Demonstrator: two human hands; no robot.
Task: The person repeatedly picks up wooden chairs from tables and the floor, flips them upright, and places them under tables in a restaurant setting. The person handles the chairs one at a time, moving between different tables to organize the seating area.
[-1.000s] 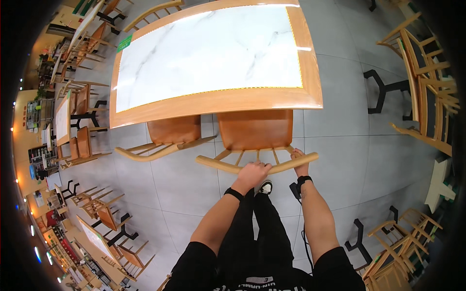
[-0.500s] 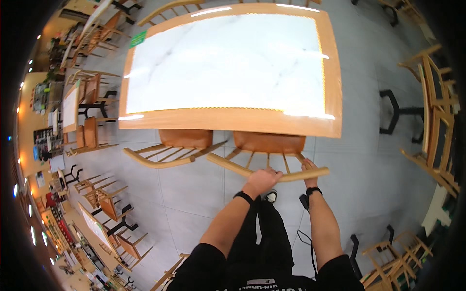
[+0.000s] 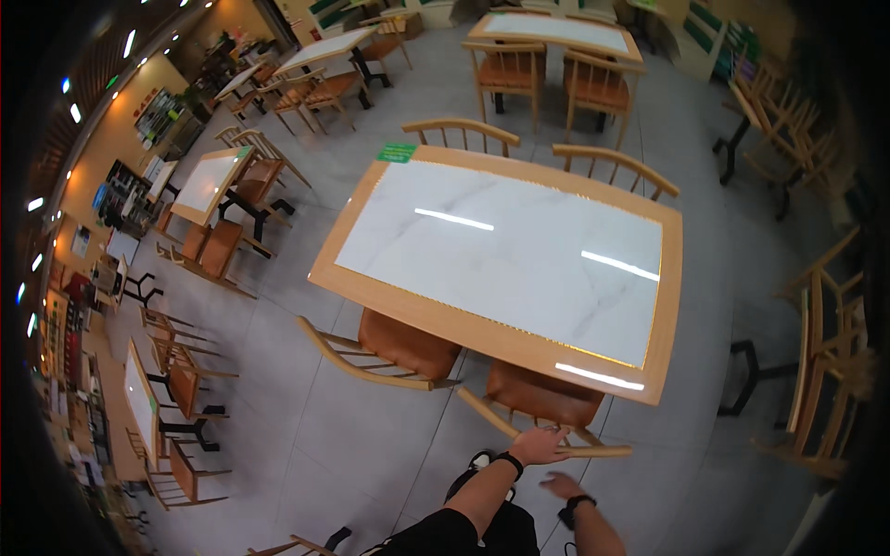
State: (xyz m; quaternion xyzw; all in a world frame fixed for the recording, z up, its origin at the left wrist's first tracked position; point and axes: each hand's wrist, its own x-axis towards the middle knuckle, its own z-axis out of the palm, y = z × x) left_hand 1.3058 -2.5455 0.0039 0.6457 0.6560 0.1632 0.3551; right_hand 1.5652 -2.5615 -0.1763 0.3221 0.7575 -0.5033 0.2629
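Below the near side of the table (image 3: pixel 445 310), a wooden chair (image 3: pixel 545 393) with a brown padded seat is tucked partly under the edge. My left hand (image 3: pixel 540 446) holds the curved top rail of its spindle back. Off the rail, toward me, hovers my right hand (image 3: pixel 562 486), fingers apart and nothing in them, slightly blurred. A matching chair (image 3: pixel 410 345) stands to the left, its seat also partly under the table. The tabletop is white and marble-like with a wooden border, and a green card (image 3: pixel 397 153) lies at its far left corner.
Two more chair backs (image 3: pixel 461 130) show on the table's far side. Another table with chairs (image 3: pixel 505 79) stands beyond. Smaller tables (image 3: pixel 211 185) line the left. Stacked wooden chairs (image 3: pixel 820 361) and a black table leg (image 3: pixel 746 375) are at the right. Grey tiles (image 3: pixel 371 445) form the floor.
My right hand has let go of the chair's rail and drawn back toward me. My left hand stays on it. The view has tilted up and turned, showing more of the room beyond.
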